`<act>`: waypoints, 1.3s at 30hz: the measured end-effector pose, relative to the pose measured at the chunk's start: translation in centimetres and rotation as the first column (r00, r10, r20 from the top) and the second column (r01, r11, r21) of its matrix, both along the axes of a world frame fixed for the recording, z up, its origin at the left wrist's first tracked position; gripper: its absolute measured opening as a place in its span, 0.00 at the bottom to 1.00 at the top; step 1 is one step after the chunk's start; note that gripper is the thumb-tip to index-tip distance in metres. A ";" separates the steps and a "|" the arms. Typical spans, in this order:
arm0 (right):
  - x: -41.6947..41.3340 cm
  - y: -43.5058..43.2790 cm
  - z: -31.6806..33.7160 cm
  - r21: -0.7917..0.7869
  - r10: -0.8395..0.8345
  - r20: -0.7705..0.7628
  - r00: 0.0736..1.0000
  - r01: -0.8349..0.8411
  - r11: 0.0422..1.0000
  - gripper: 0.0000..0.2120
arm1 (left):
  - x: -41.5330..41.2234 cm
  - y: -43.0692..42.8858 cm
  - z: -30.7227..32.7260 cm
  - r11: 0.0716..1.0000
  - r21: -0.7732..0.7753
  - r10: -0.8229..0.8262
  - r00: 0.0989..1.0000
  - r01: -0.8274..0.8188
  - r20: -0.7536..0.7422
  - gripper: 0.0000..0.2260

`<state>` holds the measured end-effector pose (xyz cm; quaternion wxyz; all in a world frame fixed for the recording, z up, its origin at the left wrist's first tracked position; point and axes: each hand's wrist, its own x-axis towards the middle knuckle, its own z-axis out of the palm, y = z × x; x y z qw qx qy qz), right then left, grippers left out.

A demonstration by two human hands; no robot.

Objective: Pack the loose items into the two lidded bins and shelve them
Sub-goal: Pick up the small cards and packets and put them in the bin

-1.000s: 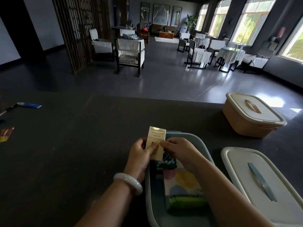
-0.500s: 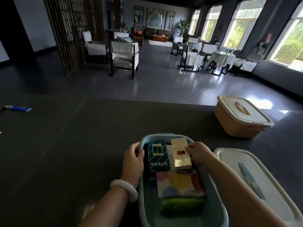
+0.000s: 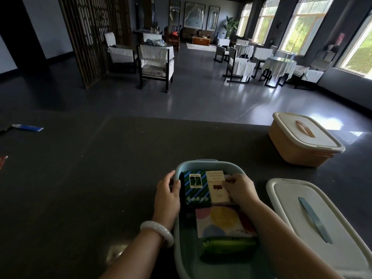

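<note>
1. The left hand (image 3: 168, 193) grips the left rim of the blue bin (image 3: 205, 163), with the thumb hooked over the edge and the fingers curled against the outer wall. A pale bracelet (image 3: 157, 232) sits on that wrist.
2. The right hand (image 3: 239, 190) is inside the bin at its far end. Its curled fingers pinch the right edge of a cream box (image 3: 216, 187).
3. The blue bin stands open on the dark desk (image 3: 90, 178), directly in front of the person.
4. The cream box lies flat in the bin. It has a few lines of print near its top, too small to read, and a dark red mark at its middle.
5. Just to its left, touching it, lies a striped box (image 3: 196, 187) in green, blue and white. Its label reads "Golden" above a small picture, and white flowers run along its near edge.
6. Nearer the person lies a pale pack (image 3: 223, 220) printed with large coloured circles. Small writing on its near edge cannot be read.
7. A green packet (image 3: 229, 243) lies at the pack's near edge.
8. Just right of the bin, a white lid (image 3: 291, 198) with a blue handle (image 3: 314, 220) lies flat on the desk.
9. Farther back on the right stands a peach bin (image 3: 298, 154) with its lid on.
10. At the far left of the desk lies a blue tube (image 3: 28, 127), well apart from the bins. A red item (image 3: 3, 160) is cut off by the frame edge.
</note>
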<state>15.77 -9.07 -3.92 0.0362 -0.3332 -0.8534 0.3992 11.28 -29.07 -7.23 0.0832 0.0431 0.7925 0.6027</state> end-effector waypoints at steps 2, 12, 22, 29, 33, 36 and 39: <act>0.3 -0.2 0.0 0.042 0.003 -0.010 1.000 -0.002 0.999 0.09 | 0.0 0.1 -0.1 1.000 -0.002 0.005 1.000 -0.005 -0.003 0.18; 0.9 -0.6 0.2 -0.058 0.043 0.012 0.999 -0.042 0.997 0.12 | -0.1 0.0 -0.2 1.000 0.007 0.002 1.000 -0.002 0.017 0.18; 0.0 -0.5 -1.0 -0.041 -0.005 -0.026 1.000 0.004 0.999 0.21 | -0.1 0.0 -0.4 1.000 0.000 0.003 1.000 -0.003 0.005 0.18; -0.5 -2.0 -1.4 0.446 0.393 0.081 0.916 -0.386 0.807 0.53 | 0.1 -0.1 -0.3 0.999 0.046 0.005 1.000 -0.004 -0.015 0.17; -0.6 -1.2 -3.3 0.445 0.390 0.124 0.912 -0.403 0.800 0.56 | 0.1 -0.1 -0.2 1.000 -0.008 0.005 0.999 -0.005 -0.032 0.18; -0.3 -0.7 -3.9 0.422 0.385 0.083 0.919 -0.383 0.822 0.56 | 0.2 0.0 -0.2 1.000 -0.006 0.010 0.999 -0.011 -0.034 0.18; -0.1 -0.5 -3.9 0.394 0.390 0.046 0.920 -0.375 0.839 0.55 | 0.2 0.0 -0.1 1.000 -0.012 0.011 0.999 -0.012 -0.032 0.17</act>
